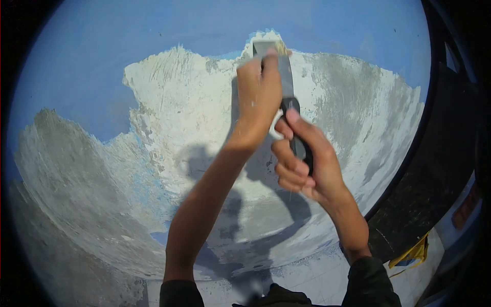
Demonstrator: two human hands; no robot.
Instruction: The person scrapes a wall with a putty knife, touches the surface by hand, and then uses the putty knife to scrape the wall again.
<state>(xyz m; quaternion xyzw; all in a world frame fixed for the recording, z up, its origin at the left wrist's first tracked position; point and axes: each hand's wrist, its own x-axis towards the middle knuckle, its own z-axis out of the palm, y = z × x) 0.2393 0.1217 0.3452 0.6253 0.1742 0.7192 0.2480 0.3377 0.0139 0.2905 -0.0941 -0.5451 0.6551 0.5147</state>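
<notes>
A scraper with a wide metal blade [286,77] and a black handle [300,146] is held against the wall. My right hand [309,156] is wrapped round the handle. Higher up, my left hand [260,84] is closed at the blade, its fingers partly blurred. The blade's top end meets the edge between the blue paint [215,25] and the bare whitish patch [179,102], at a small notch of exposed surface.
Grey, roughly scraped wall [71,169] spreads to the lower left. A dark panel [424,174] stands along the right side. Near the lower right lies a yellow and blue item [413,254] on the pale floor [317,279].
</notes>
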